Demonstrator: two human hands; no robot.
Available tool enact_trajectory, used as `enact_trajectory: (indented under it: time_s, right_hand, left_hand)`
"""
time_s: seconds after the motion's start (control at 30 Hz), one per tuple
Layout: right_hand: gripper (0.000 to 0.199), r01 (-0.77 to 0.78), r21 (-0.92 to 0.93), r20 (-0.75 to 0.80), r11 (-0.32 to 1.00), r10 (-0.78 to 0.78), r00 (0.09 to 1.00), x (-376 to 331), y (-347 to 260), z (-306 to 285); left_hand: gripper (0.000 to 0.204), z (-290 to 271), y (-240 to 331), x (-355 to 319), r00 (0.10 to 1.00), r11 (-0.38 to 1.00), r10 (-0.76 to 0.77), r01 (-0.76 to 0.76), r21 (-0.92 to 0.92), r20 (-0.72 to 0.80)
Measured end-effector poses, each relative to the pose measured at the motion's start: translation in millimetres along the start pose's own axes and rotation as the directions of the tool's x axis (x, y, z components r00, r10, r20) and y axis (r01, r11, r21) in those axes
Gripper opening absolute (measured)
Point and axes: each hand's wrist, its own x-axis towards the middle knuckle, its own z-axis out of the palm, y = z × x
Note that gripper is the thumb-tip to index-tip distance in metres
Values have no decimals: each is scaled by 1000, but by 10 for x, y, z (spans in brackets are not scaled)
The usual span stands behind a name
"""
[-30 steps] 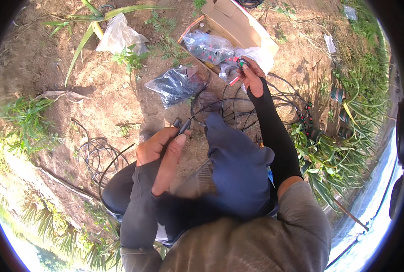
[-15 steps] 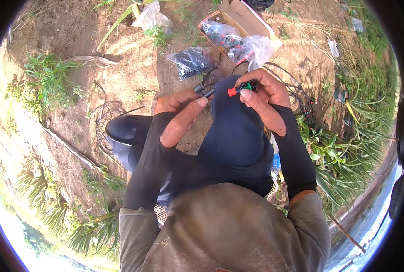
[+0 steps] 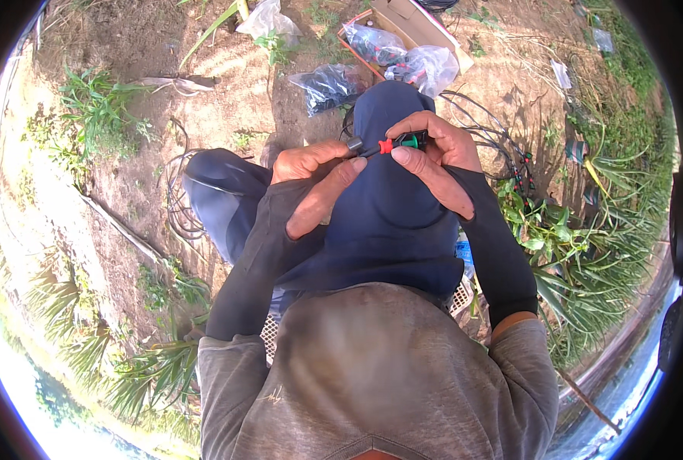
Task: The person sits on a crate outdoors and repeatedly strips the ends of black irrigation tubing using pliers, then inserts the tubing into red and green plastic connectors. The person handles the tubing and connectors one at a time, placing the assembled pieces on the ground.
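Above my raised knee, my left hand (image 3: 314, 175) pinches a dark grey tee-shaped tube connector (image 3: 354, 144) between thumb and fingers. My right hand (image 3: 445, 153) grips a small drip-irrigation nozzle (image 3: 410, 142) with a red end, a green middle and a black body. The nozzle's red end points left and meets the connector's narrow tip, or nearly so; whether the tip is inside it I cannot tell. Dark sleeves cover both forearms.
Ahead stands an open cardboard box (image 3: 458, 55) with clear bags of fittings (image 3: 426, 69). A bag of black parts (image 3: 324, 86) lies beside it. Thin black tubing (image 3: 179, 218) coils at left; more tubing (image 3: 502, 142) lies at right. Spiky plants (image 3: 594, 238) grow along the right.
My hands have come together, bringing the connector's tip up to the nozzle's red end. My raised knee appears farther forward in view.
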Motion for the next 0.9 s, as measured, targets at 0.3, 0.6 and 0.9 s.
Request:
enact_trajectory:
  time_s: [0.3,0.6,0.9]
  right_hand:
    - [16,293,-361,163,885,-250,955,-119,-4,-127]
    - [18,224,-387,186,894,-162,969,-192,-57,-144]
    - [16,228,-452,264,862,-115,958,-170,54,-238]
  left_hand:
    - [18,-1,-28,-111,966,985,-103,65,161,236]
    - [16,187,-92,-217,984,982,-130,111,150,119]
    - [14,299,-324,-186,992,915,34,-78,395,118]
